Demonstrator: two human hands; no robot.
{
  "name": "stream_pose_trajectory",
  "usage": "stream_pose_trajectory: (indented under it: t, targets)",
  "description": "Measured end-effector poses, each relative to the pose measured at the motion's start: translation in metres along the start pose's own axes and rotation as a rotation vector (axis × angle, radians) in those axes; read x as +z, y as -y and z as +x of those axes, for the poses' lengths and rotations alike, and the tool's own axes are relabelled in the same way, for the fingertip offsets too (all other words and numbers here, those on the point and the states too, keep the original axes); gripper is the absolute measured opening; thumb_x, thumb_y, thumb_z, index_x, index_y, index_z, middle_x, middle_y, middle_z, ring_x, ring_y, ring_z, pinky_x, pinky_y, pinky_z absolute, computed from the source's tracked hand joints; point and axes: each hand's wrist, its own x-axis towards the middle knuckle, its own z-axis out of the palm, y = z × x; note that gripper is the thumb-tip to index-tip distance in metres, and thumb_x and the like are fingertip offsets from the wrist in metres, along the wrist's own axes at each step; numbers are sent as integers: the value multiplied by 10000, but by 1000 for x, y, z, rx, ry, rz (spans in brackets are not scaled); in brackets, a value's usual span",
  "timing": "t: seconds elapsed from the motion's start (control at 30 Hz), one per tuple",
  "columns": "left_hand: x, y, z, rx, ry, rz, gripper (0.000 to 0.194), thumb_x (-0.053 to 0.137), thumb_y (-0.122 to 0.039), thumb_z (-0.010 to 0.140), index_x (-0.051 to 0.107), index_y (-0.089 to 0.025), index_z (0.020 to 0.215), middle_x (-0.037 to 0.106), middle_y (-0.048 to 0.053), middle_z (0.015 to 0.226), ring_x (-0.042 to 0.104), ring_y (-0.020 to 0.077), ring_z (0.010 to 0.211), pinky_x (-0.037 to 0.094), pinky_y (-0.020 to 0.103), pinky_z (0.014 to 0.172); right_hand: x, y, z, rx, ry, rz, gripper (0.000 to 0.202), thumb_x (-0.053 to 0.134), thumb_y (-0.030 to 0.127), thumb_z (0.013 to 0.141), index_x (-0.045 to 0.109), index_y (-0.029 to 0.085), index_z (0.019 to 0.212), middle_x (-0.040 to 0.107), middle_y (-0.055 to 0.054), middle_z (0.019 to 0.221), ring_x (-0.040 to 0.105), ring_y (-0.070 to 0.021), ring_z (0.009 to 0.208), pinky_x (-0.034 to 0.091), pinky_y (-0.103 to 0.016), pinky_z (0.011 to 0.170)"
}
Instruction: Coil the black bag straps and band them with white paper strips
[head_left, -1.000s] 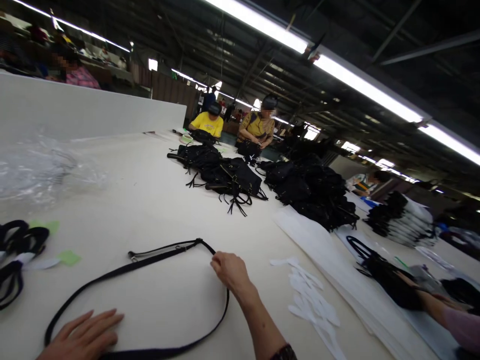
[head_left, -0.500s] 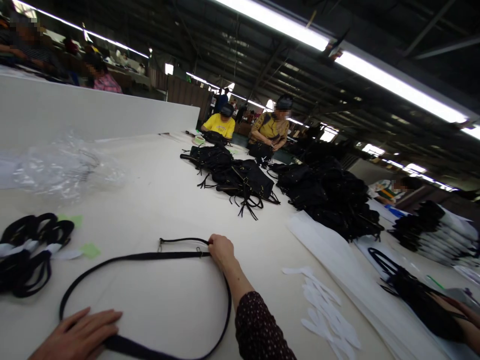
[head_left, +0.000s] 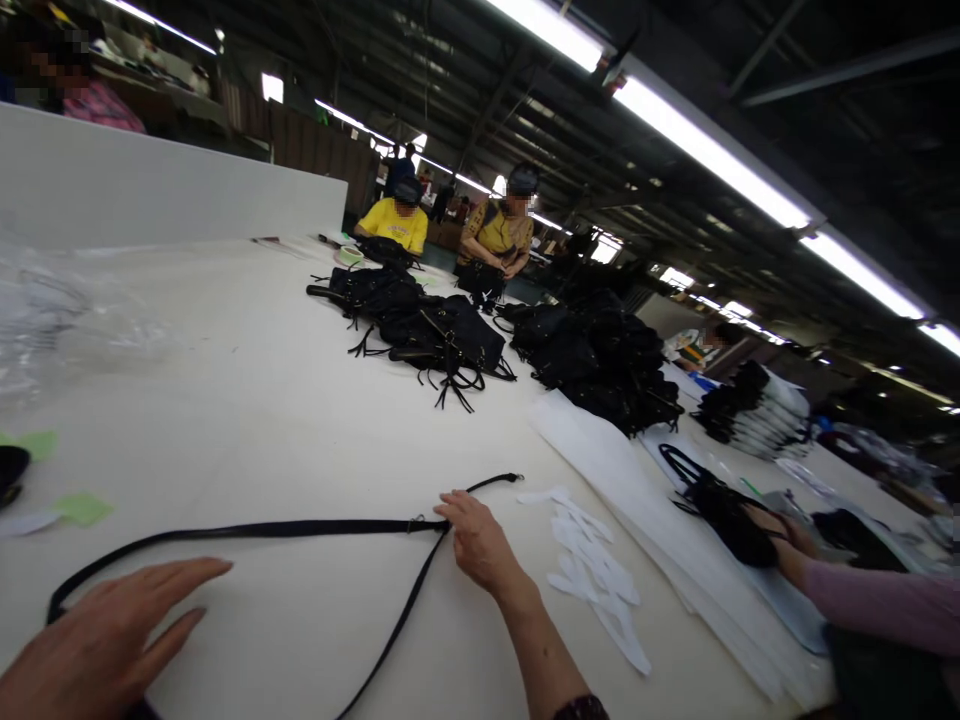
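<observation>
A long black bag strap [head_left: 285, 529] lies in a loop on the white table [head_left: 247, 430]. Metal hardware shows on it just left of my right hand and at the tip of its short end. My right hand [head_left: 481, 545] is closed around the strap where its two lengths meet, and the short end sticks out beyond the fingers to the right. At lower left my left hand [head_left: 112, 625] is open, fingers stretched and thumb apart, over the strap's left bend. Whether it touches the strap cannot be made out.
White paper strips [head_left: 596, 560] lie right of my right hand, beside long white sheets [head_left: 600, 450]. Black bags [head_left: 442, 335] and a larger heap [head_left: 600, 360] sit farther back. Clear plastic [head_left: 67, 310] and green paper [head_left: 82, 508] are leftward. A co-worker's sleeve [head_left: 877, 610] reaches in from the right.
The view has swung right. The strap's short end, which pointed left from my right hand, now points right. My left hand's thumb has spread away from its fingers.
</observation>
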Motion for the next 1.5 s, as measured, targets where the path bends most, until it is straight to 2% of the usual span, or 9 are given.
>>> stream_pose_trajectory:
  t: [0.1,0.27,0.4,0.5,0.67,0.97,1.17,1.33,1.5]
  targets:
    - [11,-47,22,54,97,-4,399,536,-518,892,599,-392,1265,707,-38,1223,678,219,1083,551,353,948,3,4,-3,-149,101,-63,571,530,13,738,594,240,1258,607,-66,1339,434,-230,1349,308,-441,1137]
    - [22,-118,67,168,125,-89,404,538,-359,924,548,-355,1327,643,-16,1329,600,216,1207,492,369,1026,24,22,2,-187,127,-29,187,595,197,883,657,266,1045,688,-18,1022,590,-176,1052,280,-434,1123]
    - [34,-143,103,219,182,-180,463,571,-263,897,520,-311,1355,596,30,1385,516,250,1295,404,441,1079,52,45,6,-300,63,-33,153,594,292,921,649,272,1062,682,-10,940,595,-169,944,327,-399,1079]
    - [47,-146,114,225,258,-224,300,600,-302,900,632,-299,1198,635,32,1325,508,276,1294,353,485,1085,69,59,6,-368,-35,-37,183,536,373,958,647,240,1018,668,-29,878,586,-184,893,381,-383,1021]
    - [41,-123,107,208,290,-205,119,616,-274,904,694,-339,966,679,-67,1235,546,203,1251,289,449,1109,69,61,5,-369,-117,34,175,479,284,987,612,234,884,618,-16,812,566,-178,840,419,-355,956]
    - [-34,-39,43,127,247,-52,213,525,-248,944,678,-348,1053,662,-38,1283,550,182,1257,243,428,1154,56,34,21,-334,-227,2,154,470,277,987,608,260,921,642,-18,818,610,-193,836,439,-376,946]
    - [-66,12,-5,-27,132,128,157,543,-310,947,697,-339,953,685,-55,1258,563,200,1253,166,477,1173,44,-2,42,-344,-162,-115,198,435,261,996,631,258,967,685,-18,883,641,-190,890,368,-420,1057]
    - [-84,61,-39,-149,113,228,176,541,-371,937,715,-349,948,656,-41,1318,549,259,1275,239,542,1133,35,-41,54,-175,-198,-214,189,483,301,964,659,235,981,707,-44,917,643,-236,912,433,-416,928]
    - [-92,67,-52,-166,34,230,272,554,-384,916,681,-299,1141,644,23,1333,553,267,1262,350,473,1101,32,-51,58,-105,-138,-219,227,467,233,924,683,219,994,727,-64,973,651,-245,932,442,-403,904]
